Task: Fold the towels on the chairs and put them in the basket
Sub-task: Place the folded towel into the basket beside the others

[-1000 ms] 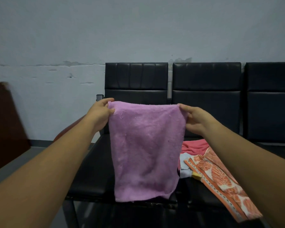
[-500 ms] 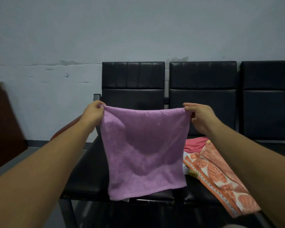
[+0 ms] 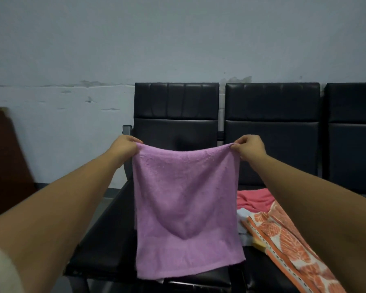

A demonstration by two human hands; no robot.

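Left hand (image 3: 125, 148) and right hand (image 3: 249, 149) are each pinching a top corner of the purple towel (image 3: 186, 208), letting it hang flat over the black chairs (image 3: 175, 115), probably squaring its edges for folding; no basket is showing.

A purple towel (image 3: 186, 212) hangs in front of the black chairs (image 3: 270, 132), its top corners pinched by the left hand (image 3: 125, 148) and right hand (image 3: 250, 148). Right of the towel, an orange patterned towel (image 3: 287, 246) and a red towel (image 3: 255, 198) lie on the seat.
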